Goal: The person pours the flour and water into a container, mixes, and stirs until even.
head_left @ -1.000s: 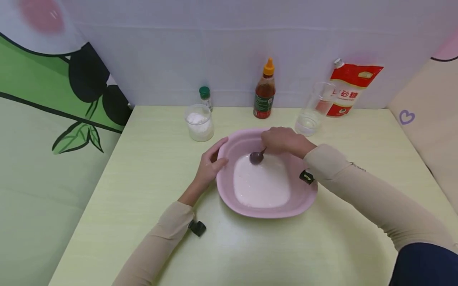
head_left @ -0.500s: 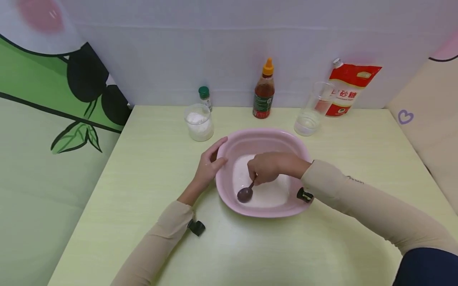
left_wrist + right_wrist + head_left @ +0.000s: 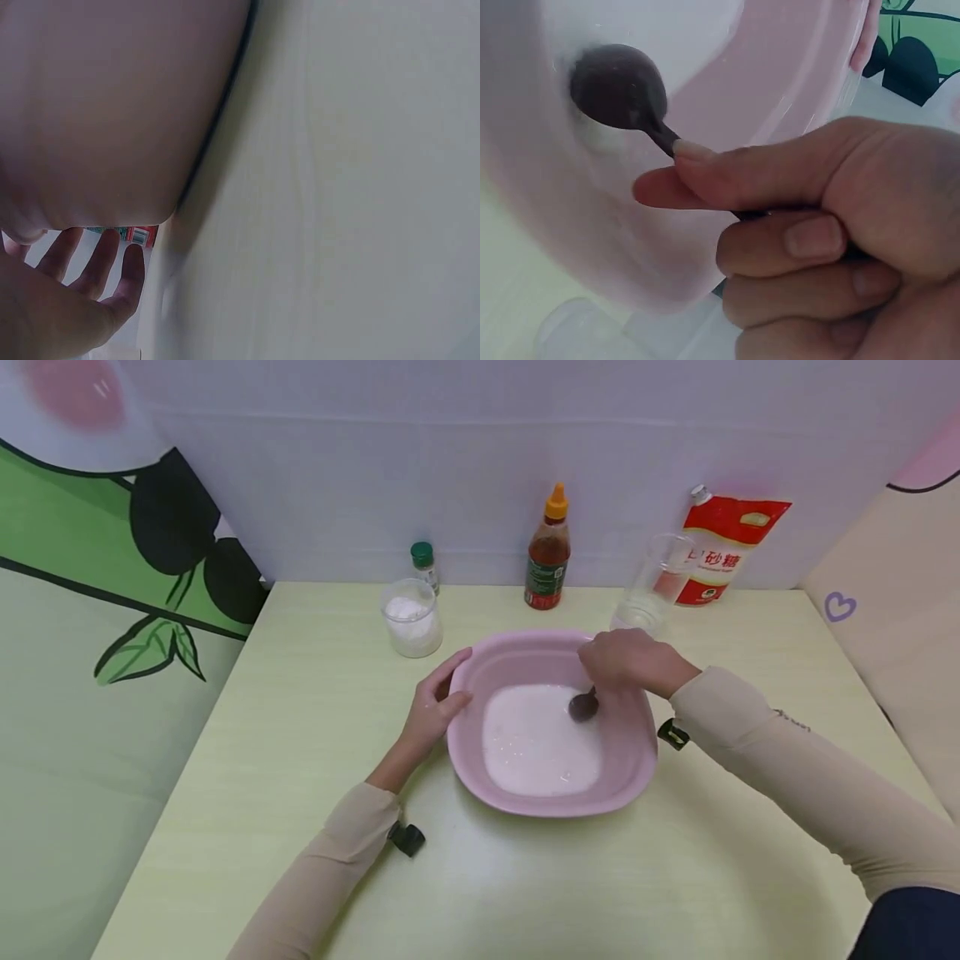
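A pink plastic basin with milky white liquid in its bottom stands on the table. My left hand holds its left rim, thumb on the rim; in the left wrist view the fingers touch the outer wall. My right hand, over the basin's far right side, grips a dark spoon by its handle. The right wrist view shows the spoon's bowl down at the liquid near the wall, and curled fingers hiding much of the handle.
Behind the basin stand a clear cup of white powder, a green-capped small bottle, a red sauce bottle, a clear container and a red-white bag. A cloth backdrop rises along the table's far edge.
The spoon, in my right hand, has swept from the far side to the near left of the basin, then to the far right. The left hand has stayed on the rim.
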`<act>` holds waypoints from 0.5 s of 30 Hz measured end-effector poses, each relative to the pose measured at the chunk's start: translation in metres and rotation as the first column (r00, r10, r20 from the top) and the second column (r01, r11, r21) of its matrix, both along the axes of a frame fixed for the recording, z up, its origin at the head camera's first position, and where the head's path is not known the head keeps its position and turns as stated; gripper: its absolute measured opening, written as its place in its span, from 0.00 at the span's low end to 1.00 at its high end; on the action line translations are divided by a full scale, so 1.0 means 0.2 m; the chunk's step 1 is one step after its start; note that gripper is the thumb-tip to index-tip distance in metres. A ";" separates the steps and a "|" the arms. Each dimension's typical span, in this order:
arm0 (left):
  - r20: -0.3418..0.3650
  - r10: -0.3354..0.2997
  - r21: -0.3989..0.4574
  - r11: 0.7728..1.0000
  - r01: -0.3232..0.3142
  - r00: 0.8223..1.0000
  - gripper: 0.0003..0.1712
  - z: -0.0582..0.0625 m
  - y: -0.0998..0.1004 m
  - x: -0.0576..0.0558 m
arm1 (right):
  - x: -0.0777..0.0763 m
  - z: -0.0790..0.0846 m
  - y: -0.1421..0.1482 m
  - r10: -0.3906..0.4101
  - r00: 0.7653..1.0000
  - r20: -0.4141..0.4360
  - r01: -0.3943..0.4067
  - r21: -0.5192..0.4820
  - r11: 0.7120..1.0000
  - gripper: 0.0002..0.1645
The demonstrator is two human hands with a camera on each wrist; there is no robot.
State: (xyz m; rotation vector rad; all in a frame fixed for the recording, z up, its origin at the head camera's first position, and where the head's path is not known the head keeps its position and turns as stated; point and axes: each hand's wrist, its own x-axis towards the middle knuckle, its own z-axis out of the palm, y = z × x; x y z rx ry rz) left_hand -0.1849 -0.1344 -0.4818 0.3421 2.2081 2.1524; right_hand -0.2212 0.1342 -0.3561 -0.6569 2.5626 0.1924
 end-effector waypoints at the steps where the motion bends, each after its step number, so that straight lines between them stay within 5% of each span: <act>1: -0.001 0.001 -0.004 1.000 -0.001 1.000 0.38 0.01 0.00 0.00 | -0.02 0.00 -0.01 -0.019 0.999 -0.028 0.018 -0.027 0.999 0.04; 8: 0.002 -0.011 0.005 1.000 0.011 1.000 0.38 0.02 0.00 0.01 | -0.09 -0.07 -0.16 -0.012 1.000 -0.025 0.009 -0.137 0.990 0.06; 11: -0.001 -0.011 0.010 1.000 0.011 1.000 0.38 0.02 0.00 0.01 | -0.07 -0.09 -0.23 0.096 0.995 0.012 -0.092 -0.192 0.977 0.08; 15: -0.011 -0.011 0.007 1.000 0.011 1.000 0.38 0.02 0.00 0.02 | 0.01 -0.11 -0.29 0.278 0.958 0.069 -0.251 -0.270 0.930 0.09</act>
